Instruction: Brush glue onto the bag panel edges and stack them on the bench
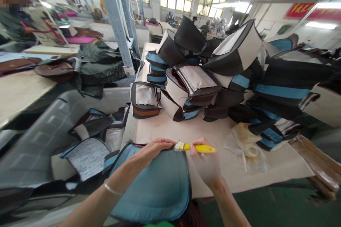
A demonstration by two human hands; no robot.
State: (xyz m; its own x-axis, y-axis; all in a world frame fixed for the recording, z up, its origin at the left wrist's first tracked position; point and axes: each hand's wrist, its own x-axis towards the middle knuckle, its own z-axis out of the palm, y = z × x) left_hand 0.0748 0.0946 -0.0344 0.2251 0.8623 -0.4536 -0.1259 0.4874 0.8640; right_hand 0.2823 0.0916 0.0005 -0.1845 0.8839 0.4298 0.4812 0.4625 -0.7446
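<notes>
A blue padded bag panel with a dark edge lies at the near side of the table, partly overhanging it. My left hand rests along the panel's far edge, its fingertips pressed on that edge. In my right hand is a paintbrush with a yellow handle, held by closed fingers. Its whitish bristles touch the panel's far edge, right beside my left fingertips. Whether the left fingers pinch the edge from below is partly hidden, but they lie closed together on it.
Stacked black, white and blue bag bodies fill the far side of the table. A crumpled plastic bag with a tape roll lies to the right. At left stands a grey plastic bin holding bag pieces. A metal post rises behind; a person is far left.
</notes>
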